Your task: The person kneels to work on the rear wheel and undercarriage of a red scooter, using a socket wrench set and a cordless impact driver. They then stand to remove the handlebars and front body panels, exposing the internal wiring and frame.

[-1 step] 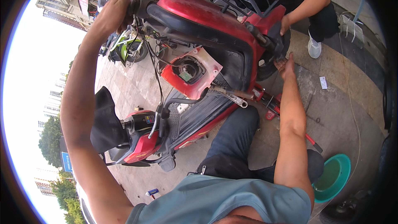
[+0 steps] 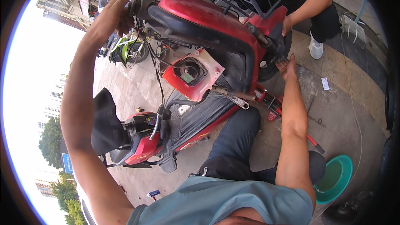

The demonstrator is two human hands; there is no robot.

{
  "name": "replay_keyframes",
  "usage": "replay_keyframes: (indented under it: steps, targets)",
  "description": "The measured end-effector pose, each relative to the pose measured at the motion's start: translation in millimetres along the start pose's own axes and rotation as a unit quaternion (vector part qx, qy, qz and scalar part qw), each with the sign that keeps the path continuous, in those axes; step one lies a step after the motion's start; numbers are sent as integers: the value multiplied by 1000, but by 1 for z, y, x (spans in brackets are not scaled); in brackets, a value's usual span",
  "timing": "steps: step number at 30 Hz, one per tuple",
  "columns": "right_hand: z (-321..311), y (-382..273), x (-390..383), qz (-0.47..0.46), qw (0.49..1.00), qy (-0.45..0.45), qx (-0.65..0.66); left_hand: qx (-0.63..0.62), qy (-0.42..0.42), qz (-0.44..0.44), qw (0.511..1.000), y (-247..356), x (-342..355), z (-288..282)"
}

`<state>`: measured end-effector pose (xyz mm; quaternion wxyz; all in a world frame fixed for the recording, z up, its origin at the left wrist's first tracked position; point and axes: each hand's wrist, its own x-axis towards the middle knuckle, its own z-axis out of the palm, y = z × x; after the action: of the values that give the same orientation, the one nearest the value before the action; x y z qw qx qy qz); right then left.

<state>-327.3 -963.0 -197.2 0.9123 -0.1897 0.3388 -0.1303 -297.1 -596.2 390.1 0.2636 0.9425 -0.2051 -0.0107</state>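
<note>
A red scooter body (image 2: 200, 6) with black trim spans the upper middle of the head view. My left hand (image 2: 110, 16) is wrapped round the black handlebar grip (image 2: 134, 7) at its left end, thumb sticking out. My right hand (image 2: 286, 68) is open with the palm turned up, its fingertips against the underside beside a black wheel (image 2: 268, 71). Another person's hand (image 2: 286, 26) holds the body just above there. A loose red-and-white panel (image 2: 212, 68) with a round opening hangs among wires over the ribbed black footboard (image 2: 200, 118). Part of my left fingers is hidden.
Near the wheel stands a red jack (image 2: 273, 110); its red handle (image 2: 315, 143) sticks out past my right arm. A teal basin (image 2: 348, 171) holds liquid at the lower right. A metal wrench-like bar (image 2: 239, 101) lies across the footboard. A blue can (image 2: 153, 193) lies on the pavement.
</note>
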Motion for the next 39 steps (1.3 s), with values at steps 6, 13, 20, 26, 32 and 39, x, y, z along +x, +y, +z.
replay_keyframes:
  steps: [6,13,20,26,32,39]
  targets:
    - [7,2,-11,-13,1000,-14,-5,275,18,177,945,-22,8,-17]
    - [11,8,-14,8,999,-37,-4,112,33,-6,993,-16,22,-8]
    - [8,-3,-7,-4,1000,-17,-5,67,-144,-57,986,-28,-2,-38]
    - [12,5,-14,-2,1000,-8,-8,265,-36,334,904,-23,9,-38]
    - [-2,-4,-6,-16,999,-34,-9,238,-40,-66,968,-14,41,-23]
    - [8,-2,-11,-9,999,-21,-26,261,-50,325,907,-26,1,-28]
